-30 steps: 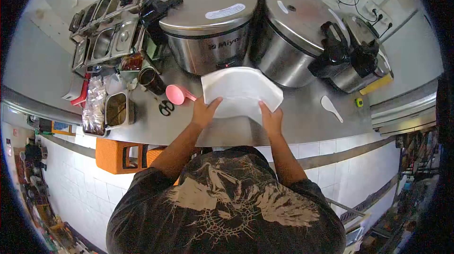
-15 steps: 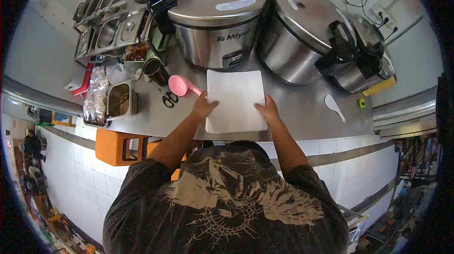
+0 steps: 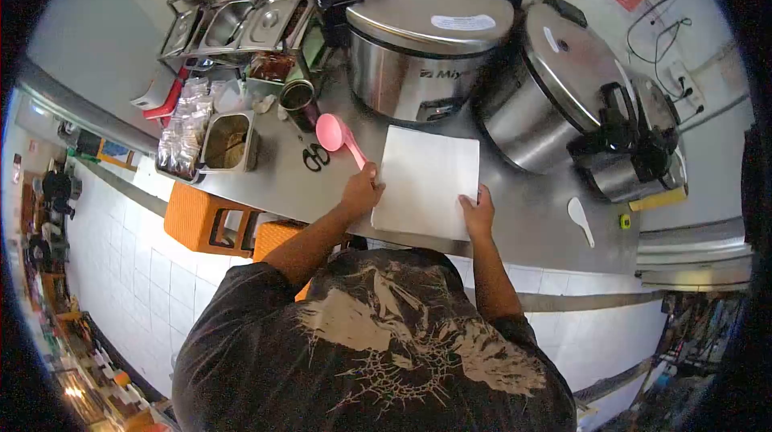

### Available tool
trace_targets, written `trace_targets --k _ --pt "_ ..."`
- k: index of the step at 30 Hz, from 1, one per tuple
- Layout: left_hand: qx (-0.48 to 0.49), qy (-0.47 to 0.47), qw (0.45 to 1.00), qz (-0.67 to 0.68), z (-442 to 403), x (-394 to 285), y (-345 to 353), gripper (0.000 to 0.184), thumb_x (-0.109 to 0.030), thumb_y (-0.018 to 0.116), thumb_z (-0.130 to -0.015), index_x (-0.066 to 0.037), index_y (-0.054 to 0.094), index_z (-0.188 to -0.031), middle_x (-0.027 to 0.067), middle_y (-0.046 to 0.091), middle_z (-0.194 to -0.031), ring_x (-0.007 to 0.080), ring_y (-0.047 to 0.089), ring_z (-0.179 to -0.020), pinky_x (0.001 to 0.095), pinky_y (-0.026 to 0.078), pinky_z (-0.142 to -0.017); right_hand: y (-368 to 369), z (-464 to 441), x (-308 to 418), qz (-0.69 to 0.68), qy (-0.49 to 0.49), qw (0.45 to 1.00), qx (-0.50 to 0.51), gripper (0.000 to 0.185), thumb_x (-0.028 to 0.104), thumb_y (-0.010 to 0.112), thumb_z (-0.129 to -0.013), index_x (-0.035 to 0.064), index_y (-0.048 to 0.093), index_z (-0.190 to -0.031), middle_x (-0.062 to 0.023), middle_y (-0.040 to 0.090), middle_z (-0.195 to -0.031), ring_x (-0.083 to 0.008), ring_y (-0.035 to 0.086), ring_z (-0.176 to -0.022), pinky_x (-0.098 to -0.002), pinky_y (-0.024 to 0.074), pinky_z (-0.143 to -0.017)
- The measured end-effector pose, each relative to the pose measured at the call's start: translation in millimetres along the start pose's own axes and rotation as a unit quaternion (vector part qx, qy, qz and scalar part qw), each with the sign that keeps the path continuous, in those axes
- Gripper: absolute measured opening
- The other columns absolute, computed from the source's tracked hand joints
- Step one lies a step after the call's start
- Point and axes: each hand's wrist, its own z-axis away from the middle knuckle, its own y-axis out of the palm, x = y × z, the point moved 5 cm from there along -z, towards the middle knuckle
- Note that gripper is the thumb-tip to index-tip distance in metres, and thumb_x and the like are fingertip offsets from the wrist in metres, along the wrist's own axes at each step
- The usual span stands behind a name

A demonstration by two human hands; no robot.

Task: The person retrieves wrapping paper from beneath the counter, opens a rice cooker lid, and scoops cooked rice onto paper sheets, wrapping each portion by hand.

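A stack of white paper sheets (image 3: 426, 183) lies flat on the steel counter (image 3: 310, 199) in front of me. My left hand (image 3: 362, 190) is closed at the pink scoop's handle, beside the left edge of the paper. The round bowl of the pink scoop (image 3: 330, 133) points away from me. On the right, my right hand (image 3: 478, 211) grips the paper's right edge, thumb on top. Black scissors (image 3: 315, 157) lie left of the scoop.
Large steel cookers (image 3: 430, 38) stand behind the paper. At left are a metal tub (image 3: 227, 142), packed sachets (image 3: 185, 130), a dark cup (image 3: 300, 104) and a rack of pans (image 3: 233, 22). A white paddle (image 3: 580, 221) lies at right, near a small yellow-green object (image 3: 625, 221).
The paper, curved up between both hands a second ago, now lies flat. My left hand has moved onto the scoop's handle. The camera view has turned, shifting the counter items rightward.
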Motion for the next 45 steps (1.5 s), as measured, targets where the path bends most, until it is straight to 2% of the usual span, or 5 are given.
trace_targets --k 6,15,19,37,45 --pt "-0.078 0.039 0.996 -0.019 21.5 -3.9 7.7 0.061 -0.015 0.072 -0.083 -0.005 0.039 -0.133 0.0129 0.059 -0.069 0.0358 0.064 -0.071 0.0466 0.051 -0.068 -23.6 7.5 37.0 0.097 0.000 0.995 -0.011 0.066 0.019 0.079 -0.080 -0.0005 0.049 -0.135 -0.0240 0.058 -0.127 -0.0368 0.057 -0.117 -0.0433 0.0461 -0.100" --pt "-0.060 0.099 0.993 0.023 49.4 -9.6 4.1 0.074 -0.015 0.077 -0.082 0.001 0.037 -0.142 0.0142 0.064 -0.090 0.0267 0.062 -0.089 0.0435 0.052 -0.077 -252.8 -18.5 234.3 0.192 -0.308 0.827 -0.429 0.048 0.027 0.075 -0.086 0.0017 0.060 -0.123 -0.0195 0.062 -0.120 -0.0400 0.053 -0.116 -0.0465 0.0392 -0.104" --pt "-0.059 0.072 0.996 -0.006 43.7 -4.4 20.4 0.073 -0.018 0.078 -0.080 0.003 0.040 -0.138 0.0184 0.063 -0.100 0.0299 0.061 -0.093 0.0443 0.051 -0.081 -308.3 -104.6 277.4 0.178 -0.281 0.916 -0.224 0.033 0.017 0.064 -0.092 0.0043 0.061 -0.122 -0.0186 0.061 -0.129 -0.0354 0.057 -0.120 -0.0412 0.0437 -0.101" --pt "-0.081 0.036 0.991 -0.098 30.9 -10.4 24.2 0.067 -0.027 0.082 -0.075 0.005 0.050 -0.124 0.0256 0.063 -0.106 0.0383 0.063 -0.101 0.0467 0.051 -0.089 -273.2 -112.2 283.8 0.414 -0.204 0.829 -0.315 0.031 0.019 0.055 -0.094 0.0102 0.068 -0.121 -0.0099 0.066 -0.122 -0.0382 0.066 -0.094 -0.0482 0.0528 -0.085" --pt "0.048 -0.095 0.994 -0.002 -6.6 14.7 26.5 0.056 -0.052 0.075 -0.078 0.002 0.065 -0.078 0.0205 0.069 -0.081 0.0357 0.067 -0.074 0.0471 0.052 -0.070 -300.2 -115.7 261.2 -0.056 -0.115 0.983 -0.134 0.039 0.023 0.056 -0.099 0.0051 0.059 -0.134 -0.0139 0.068 -0.119 -0.0221 0.065 -0.108 -0.0347 0.0477 -0.097"
